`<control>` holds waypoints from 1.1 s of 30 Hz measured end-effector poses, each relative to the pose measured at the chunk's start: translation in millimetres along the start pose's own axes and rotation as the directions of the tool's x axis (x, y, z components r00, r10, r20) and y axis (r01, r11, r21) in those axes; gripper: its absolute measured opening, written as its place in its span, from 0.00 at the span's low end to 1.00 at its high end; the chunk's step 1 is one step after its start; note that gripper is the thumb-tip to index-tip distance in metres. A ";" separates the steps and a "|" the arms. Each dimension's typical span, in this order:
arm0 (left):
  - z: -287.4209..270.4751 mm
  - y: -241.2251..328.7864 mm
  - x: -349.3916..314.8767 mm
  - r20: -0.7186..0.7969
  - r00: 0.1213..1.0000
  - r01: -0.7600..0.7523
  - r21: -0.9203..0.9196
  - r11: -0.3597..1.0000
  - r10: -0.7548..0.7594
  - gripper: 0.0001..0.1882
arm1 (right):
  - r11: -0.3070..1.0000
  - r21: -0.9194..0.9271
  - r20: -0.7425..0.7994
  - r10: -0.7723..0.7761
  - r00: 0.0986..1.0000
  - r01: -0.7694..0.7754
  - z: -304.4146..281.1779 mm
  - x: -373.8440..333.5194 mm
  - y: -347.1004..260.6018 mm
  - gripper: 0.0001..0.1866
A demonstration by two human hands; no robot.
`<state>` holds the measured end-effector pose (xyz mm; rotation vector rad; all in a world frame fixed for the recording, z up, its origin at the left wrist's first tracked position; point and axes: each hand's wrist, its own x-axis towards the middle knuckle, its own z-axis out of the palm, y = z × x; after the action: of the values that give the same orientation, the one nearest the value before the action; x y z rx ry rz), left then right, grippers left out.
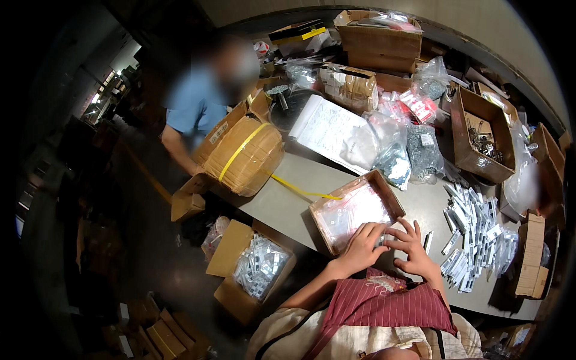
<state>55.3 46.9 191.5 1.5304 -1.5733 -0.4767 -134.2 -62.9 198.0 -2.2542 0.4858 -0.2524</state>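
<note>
My left hand (pixel 362 250) is at the near right corner of a shallow cardboard box (pixel 322 231), its fingers bent and close together. Clear plastic bags (pixel 354 209) fill that box. Just right of it is my right hand (pixel 414 250), its fingers spread and the fingertips turned toward the left hand. A small pale, shiny thing (pixel 380 240) shows between the two hands, mostly hidden by the fingers. One slim white-and-grey metal piece (pixel 428 241) lies beside my right hand. A heap of similar strips (pixel 471 231) covers the table farther right.
Bags of small metal parts (pixel 425 153), papers (pixel 327 129) and a box of metal parts (pixel 483 135) crowd the far side. A yellow-strapped carton (pixel 245 156) sits at the table's left end, beside a person in blue (pixel 198 99). Below stands an open carton of bagged pieces (pixel 261 267).
</note>
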 end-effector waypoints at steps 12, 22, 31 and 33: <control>24.0 -7.3 12.6 0.194 0.945 -0.300 0.202 0.932 0.262 0.23 | 0.991 -0.121 0.156 -0.035 0.987 0.054 -0.3 -19.5 -2.8 0.32; 60.4 -2.1 14.5 0.369 0.918 -0.193 0.100 0.976 0.144 0.17 | 0.992 0.096 -0.133 -0.068 0.989 0.082 -4.0 -63.1 9.3 0.22; 111.6 -8.6 -6.3 0.347 0.934 0.113 -0.075 0.991 -0.080 0.21 | 0.749 0.012 -0.706 0.475 0.525 -0.662 -15.0 -170.6 113.4 0.16; 111.8 -10.4 -2.5 0.355 0.931 0.124 -0.108 0.986 -0.078 0.21 | 0.711 -0.026 -0.730 0.467 0.499 -0.703 -17.1 -168.5 110.8 0.14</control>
<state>-26.1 15.0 121.0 1.4898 -1.6958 -0.9358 -321.7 -70.6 122.1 -2.0583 1.8032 -0.6864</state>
